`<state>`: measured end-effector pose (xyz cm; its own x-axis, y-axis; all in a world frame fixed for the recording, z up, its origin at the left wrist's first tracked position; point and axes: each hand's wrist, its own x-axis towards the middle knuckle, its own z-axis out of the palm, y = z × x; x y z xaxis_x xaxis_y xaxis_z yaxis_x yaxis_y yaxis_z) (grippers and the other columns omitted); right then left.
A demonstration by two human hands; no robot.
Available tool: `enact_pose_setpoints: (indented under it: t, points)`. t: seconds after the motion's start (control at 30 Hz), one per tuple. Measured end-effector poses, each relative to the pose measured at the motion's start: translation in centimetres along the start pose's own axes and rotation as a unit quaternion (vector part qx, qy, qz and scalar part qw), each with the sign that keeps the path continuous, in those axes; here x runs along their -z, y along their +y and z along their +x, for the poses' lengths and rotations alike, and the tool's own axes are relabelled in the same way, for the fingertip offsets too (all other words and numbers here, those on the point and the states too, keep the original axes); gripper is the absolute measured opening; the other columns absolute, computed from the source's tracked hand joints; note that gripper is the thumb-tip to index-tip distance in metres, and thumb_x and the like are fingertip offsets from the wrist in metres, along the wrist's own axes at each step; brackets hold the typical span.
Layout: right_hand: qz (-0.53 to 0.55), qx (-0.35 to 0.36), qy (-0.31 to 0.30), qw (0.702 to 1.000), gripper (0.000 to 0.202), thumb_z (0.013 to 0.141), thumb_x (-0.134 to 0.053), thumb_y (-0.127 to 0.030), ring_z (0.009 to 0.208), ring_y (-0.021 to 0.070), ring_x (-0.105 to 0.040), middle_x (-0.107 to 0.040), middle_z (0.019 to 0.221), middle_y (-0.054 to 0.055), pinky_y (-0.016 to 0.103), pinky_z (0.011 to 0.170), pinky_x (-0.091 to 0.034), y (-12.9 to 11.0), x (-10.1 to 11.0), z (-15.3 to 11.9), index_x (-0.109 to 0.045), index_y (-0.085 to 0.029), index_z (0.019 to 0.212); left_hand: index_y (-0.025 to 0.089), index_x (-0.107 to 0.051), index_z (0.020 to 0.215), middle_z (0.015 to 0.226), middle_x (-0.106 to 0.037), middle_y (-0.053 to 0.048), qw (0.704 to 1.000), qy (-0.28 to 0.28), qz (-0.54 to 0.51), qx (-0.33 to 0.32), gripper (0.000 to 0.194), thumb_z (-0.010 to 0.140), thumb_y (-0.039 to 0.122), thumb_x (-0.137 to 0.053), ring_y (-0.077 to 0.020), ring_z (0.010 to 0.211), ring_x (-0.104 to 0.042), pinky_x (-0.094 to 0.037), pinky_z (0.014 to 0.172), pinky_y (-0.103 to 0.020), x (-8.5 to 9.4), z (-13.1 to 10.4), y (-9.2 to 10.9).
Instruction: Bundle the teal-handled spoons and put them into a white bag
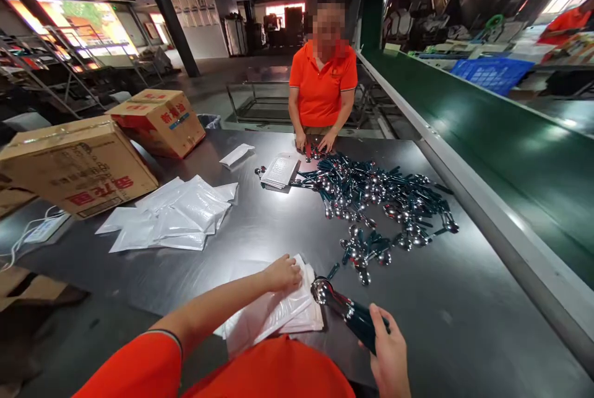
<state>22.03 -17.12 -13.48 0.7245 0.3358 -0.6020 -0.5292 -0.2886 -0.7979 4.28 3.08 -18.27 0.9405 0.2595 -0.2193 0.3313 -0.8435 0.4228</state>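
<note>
My left hand (282,274) rests fingers-down on a stack of white plastic bags (283,314) at the near edge of the steel table (260,231). My right hand (388,354) grips a bundle of spoons (346,310) by their dark teal handles, the shiny bowls pointing at the bag stack. A large loose pile of the same spoons (375,200) spreads across the table's middle and right. A smaller clump of spoons (364,250) lies just beyond my hands.
A co-worker in an orange shirt (323,85) stands across the table, both hands at a spoon bundle beside another bag stack (280,171). Filled white pouches (174,215) lie at left. Two cardboard boxes (74,166) sit far left. A green conveyor (468,125) runs along the right.
</note>
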Motion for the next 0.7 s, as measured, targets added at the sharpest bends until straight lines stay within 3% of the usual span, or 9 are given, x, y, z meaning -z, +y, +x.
enact_pose_setpoints:
  t: [0.13,0.37,0.57,0.7]
  points:
    - [0.007,0.004,-0.006,1.000,0.060,0.046,-0.076,-0.059,0.054,0.0198,-0.060,-0.061,0.064,-0.002,0.026,0.037,-0.044,0.9,-0.8,0.4,-0.056,-0.021,0.086,0.019,-0.064,0.069,0.085,-0.067,-0.009,1.000,-0.004,-0.012,-0.023,0.004,0.072,0.017,-0.064,-0.0283,0.100,-0.052,-0.029,0.098,-0.049,0.8,1.0,-0.6]
    - [0.014,0.022,-0.007,1.000,0.058,0.052,-0.076,-0.060,0.052,0.0179,-0.058,-0.060,0.064,-0.002,0.025,0.037,-0.044,1.1,-1.9,1.5,-0.056,-0.020,0.089,0.022,-0.056,0.056,0.070,-0.065,-0.009,0.995,0.009,-0.077,-0.062,0.016,0.070,0.017,-0.062,-0.0299,0.092,-0.056,-0.039,0.082,-0.042,4.3,-0.8,0.9]
    - [-0.048,0.127,0.063,0.989,0.054,0.060,-0.071,-0.063,0.054,0.0179,-0.057,-0.061,0.073,0.001,0.028,0.039,-0.047,-1.7,-2.5,1.4,-0.060,-0.020,0.092,0.023,-0.058,0.057,0.067,-0.065,-0.008,0.991,0.034,-0.076,-0.108,0.017,0.073,0.019,-0.060,-0.0264,0.079,-0.057,-0.040,0.071,-0.037,8.7,-1.9,3.5]
    - [-0.094,0.289,0.136,0.943,0.047,0.072,-0.065,-0.060,0.066,0.0203,-0.061,-0.064,0.087,0.006,0.030,0.054,-0.054,-3.8,-2.2,-0.8,-0.063,-0.020,0.096,0.021,-0.062,0.058,0.071,-0.068,-0.007,0.988,0.049,-0.064,-0.129,0.011,0.067,0.014,-0.064,-0.0227,0.073,-0.059,-0.042,0.066,-0.033,10.7,-1.8,4.5]
